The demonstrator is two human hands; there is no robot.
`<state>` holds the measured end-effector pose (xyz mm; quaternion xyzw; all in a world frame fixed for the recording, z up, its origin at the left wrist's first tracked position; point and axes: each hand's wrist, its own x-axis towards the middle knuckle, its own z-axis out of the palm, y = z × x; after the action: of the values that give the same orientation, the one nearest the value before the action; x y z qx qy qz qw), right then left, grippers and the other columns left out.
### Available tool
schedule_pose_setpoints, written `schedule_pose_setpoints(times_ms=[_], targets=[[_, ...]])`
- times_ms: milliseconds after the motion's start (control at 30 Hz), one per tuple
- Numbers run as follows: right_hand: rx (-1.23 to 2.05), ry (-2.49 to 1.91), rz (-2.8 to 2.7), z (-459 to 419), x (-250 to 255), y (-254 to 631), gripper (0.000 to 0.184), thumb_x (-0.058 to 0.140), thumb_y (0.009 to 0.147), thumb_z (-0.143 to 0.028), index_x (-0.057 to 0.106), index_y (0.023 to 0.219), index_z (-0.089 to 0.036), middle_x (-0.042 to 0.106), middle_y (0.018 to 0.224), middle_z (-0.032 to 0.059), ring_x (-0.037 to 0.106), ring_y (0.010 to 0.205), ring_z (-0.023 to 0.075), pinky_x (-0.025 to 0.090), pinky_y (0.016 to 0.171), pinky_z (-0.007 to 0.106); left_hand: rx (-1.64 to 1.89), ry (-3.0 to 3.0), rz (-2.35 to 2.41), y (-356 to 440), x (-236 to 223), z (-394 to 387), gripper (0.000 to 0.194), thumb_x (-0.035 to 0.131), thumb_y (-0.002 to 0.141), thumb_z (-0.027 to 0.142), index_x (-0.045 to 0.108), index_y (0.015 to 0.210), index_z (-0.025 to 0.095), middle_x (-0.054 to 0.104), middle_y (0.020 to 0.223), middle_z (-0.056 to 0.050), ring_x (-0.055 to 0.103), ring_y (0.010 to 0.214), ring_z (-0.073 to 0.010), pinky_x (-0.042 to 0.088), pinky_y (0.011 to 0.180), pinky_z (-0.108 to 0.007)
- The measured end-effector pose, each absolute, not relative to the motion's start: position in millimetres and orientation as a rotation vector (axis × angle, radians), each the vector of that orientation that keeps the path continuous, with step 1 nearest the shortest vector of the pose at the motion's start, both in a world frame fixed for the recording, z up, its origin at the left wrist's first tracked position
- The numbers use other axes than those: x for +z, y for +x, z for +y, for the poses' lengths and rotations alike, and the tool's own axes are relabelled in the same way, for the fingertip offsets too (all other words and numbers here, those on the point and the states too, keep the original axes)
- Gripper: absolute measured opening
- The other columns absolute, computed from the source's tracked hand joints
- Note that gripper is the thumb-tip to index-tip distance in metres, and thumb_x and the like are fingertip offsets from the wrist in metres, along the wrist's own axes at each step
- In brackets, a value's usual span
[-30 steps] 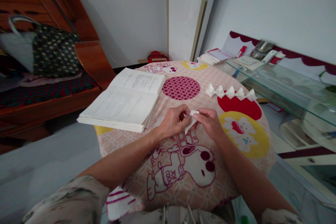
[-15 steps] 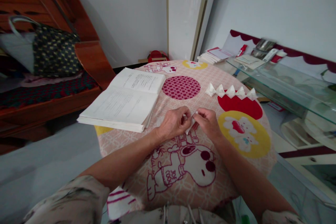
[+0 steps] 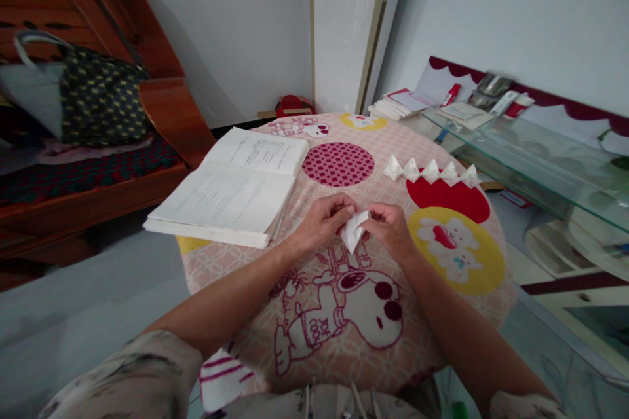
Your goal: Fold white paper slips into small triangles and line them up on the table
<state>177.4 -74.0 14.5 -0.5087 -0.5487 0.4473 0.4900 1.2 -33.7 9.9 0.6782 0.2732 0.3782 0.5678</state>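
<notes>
Between my two hands is a small piece of folded white paper [image 3: 352, 234], its pointed end hanging down toward me. My left hand [image 3: 327, 218] pinches it from the left, thumb and fingers closed on its upper edge. From the right, my right hand [image 3: 390, 226] grips the other upper corner between thumb and fingers. Both hands are just above the patterned tablecloth [image 3: 344, 196]. A row of several folded white paper shapes [image 3: 431, 171] lies beyond my right hand, partly over a red circle on the cloth.
A thick open book [image 3: 236, 186] lies at the left of the round table. To the right stands a glass-topped cabinet [image 3: 531, 150] with papers and small items. A wooden bench [image 3: 170, 111] holding a dark patterned bag [image 3: 101, 95] is at the far left.
The paper between my hands has turned so that more of its white face shows, with its point downward. Both hands keep their pinch and have shifted only slightly.
</notes>
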Motion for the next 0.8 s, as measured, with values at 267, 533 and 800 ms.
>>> schedule_pose_setpoints(times_ms=[267,533,800], targets=[[1.378,-1.012,-1.253,-71,11,187,0.024,0.072,0.079,-0.044,0.068,0.072,-0.021,0.067,0.061,0.0011,0.06,0.052,0.0162,0.052,0.051,0.029,0.864,1.612,0.679,-1,9,-30,0.04,0.07,0.084,0.053,0.062,0.076,0.014,0.054,0.061,0.002,0.045,0.054,-0.0075,0.034,0.051,-0.02],[1.343,-1.04,-1.167,-69,9,191,0.023,0.08,0.071,-0.038,0.067,0.069,-0.02,0.066,0.059,0.0,0.057,0.048,0.0137,0.048,0.046,0.025,0.757,1.561,0.655,-5,10,-25,0.041,0.072,0.082,0.052,0.062,0.073,0.014,0.051,0.056,0.004,0.041,0.05,-0.0064,0.028,0.048,-0.021],[1.401,-0.912,-0.848,-62,5,202,0.012,0.07,0.069,-0.029,0.06,0.067,-0.023,0.062,0.058,-0.0016,0.057,0.05,0.0153,0.05,0.047,0.028,0.685,1.389,0.604,-19,13,-15,0.027,0.08,0.073,0.038,0.069,0.073,0.013,0.063,0.07,-0.001,0.052,0.064,-0.0099,0.039,0.062,-0.023]])
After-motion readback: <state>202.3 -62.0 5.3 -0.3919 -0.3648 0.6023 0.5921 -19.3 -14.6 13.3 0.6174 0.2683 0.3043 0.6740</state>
